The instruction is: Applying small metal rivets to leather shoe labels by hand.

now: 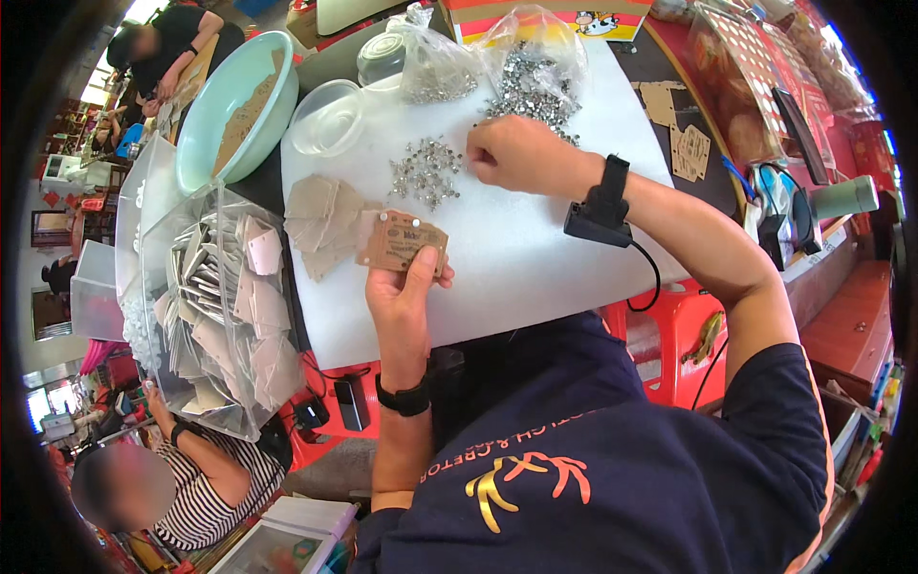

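My left hand (405,298) grips a small brown printed cardboard card (394,239), thumb on its face, over the near part of the white board (497,277). A pale round stud shows near the card's top edge. My right hand (505,155) is closed with curled fingers above the board; whatever its fingertips hold is hidden. Just left of that hand lies a loose scatter of small shiny metal studs (421,174). Beyond it, a larger heap of metal pieces (535,86) spills from a clear plastic bag. Fanned plain cards (320,218) lie left of my left hand.
A clear bin (251,413) full of cards stands left, below a pale green basin (187,143). A clear round lid (327,117) and another bag of studs (442,75) sit at the back. More cards (690,153) lie right. Two other people are at the left.
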